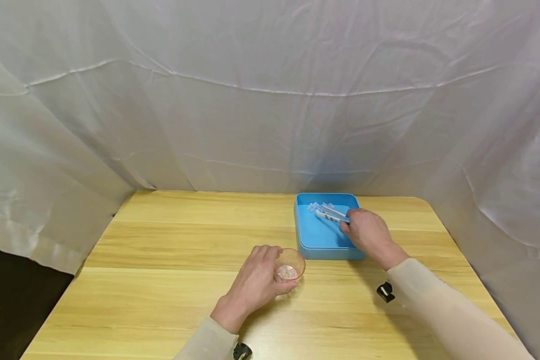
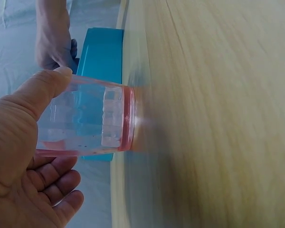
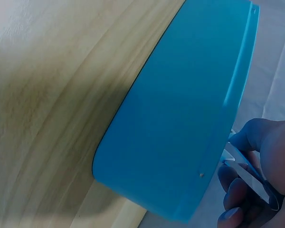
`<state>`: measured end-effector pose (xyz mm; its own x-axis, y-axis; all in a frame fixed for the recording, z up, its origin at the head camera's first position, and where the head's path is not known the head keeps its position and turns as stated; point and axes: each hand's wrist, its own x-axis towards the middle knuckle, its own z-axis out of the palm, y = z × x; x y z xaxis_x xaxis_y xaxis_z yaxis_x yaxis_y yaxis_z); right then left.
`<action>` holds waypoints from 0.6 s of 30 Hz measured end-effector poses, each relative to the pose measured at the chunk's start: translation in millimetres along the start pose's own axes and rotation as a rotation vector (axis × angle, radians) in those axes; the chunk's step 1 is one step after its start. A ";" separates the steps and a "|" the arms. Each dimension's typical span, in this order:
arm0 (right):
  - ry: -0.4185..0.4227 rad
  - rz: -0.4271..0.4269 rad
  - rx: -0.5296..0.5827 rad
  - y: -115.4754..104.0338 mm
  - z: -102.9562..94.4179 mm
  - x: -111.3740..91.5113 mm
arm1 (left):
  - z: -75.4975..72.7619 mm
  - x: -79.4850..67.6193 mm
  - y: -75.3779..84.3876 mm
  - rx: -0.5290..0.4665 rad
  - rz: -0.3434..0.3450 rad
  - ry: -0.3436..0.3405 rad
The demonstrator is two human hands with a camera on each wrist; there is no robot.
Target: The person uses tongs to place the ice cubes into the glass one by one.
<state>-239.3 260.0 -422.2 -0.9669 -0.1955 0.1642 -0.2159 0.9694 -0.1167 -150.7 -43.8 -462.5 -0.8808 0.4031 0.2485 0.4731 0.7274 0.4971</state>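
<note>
My left hand (image 1: 257,276) holds a clear, pink-tinted cup (image 1: 295,265) upright at the table. In the left wrist view its thumb and fingers are around the cup (image 2: 88,116), and clear cubes (image 2: 112,116) lie at the bottom. My right hand (image 1: 370,232) grips white-armed tongs (image 1: 330,215) over the blue box (image 1: 324,236). The tips point at clear cubes (image 1: 313,206) in the box's far left corner; whether they pinch one is too small to tell. The right wrist view shows the tongs (image 3: 249,178) partly, with the box wall (image 3: 166,109) hiding their tips.
The wooden table (image 1: 171,280) carries the box at its back right, close to a grey-white curtain (image 1: 234,125) that hangs behind and at both sides. Each forearm has a small black device (image 1: 385,291) at its wrist. A dark gap (image 1: 18,305) shows at the lower left.
</note>
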 end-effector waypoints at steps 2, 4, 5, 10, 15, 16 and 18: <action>0.006 -0.010 -0.001 -1.3 0.5 0.3 | -0.1 0.0 0.3 0.001 0.001 0.000; 0.014 -0.017 0.000 -1.8 0.8 1.1 | -0.2 0.2 0.6 0.002 0.002 0.001; 0.018 -0.017 0.001 -2.0 0.9 1.4 | -0.1 0.4 0.7 0.003 0.004 0.001; 0.024 -0.005 0.006 -2.0 2.1 3.9 | 0.1 0.9 1.1 0.000 0.006 -0.004; 0.004 0.009 0.007 -3.3 2.0 5.1 | 0.3 1.3 1.3 -0.002 0.010 -0.007; 0.001 0.012 0.005 -3.3 2.3 5.3 | 0.5 1.5 1.2 -0.001 0.011 -0.007; -0.003 0.013 0.000 -3.4 2.7 5.4 | 0.7 1.8 1.1 -0.001 0.013 -0.007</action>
<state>-244.2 255.2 -423.6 -0.9700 -0.1830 0.1602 -0.2030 0.9720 -0.1185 -151.8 -41.8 -462.1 -0.8746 0.4158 0.2494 0.4842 0.7218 0.4946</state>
